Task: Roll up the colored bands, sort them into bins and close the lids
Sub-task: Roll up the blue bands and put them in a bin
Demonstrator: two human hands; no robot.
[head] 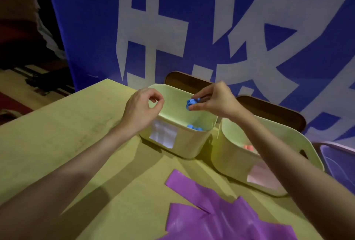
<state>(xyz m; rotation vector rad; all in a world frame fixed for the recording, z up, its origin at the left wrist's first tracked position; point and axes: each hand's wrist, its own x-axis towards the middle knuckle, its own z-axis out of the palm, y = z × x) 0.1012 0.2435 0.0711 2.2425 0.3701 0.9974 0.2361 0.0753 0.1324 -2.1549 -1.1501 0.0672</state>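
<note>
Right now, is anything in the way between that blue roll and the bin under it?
Nothing visible. The right hand pinches the blue roll directly above the open bin, whose lid is off. The left hand hovers at the bin's left rim, beside the drop path.

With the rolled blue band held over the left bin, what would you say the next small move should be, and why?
Probably the right hand should let go of the rolled blue band it pinches. It hangs over the open pale green plastic bin, where another blue band already lies. The left hand holds nothing, and flat purple bands wait on the table.
</note>
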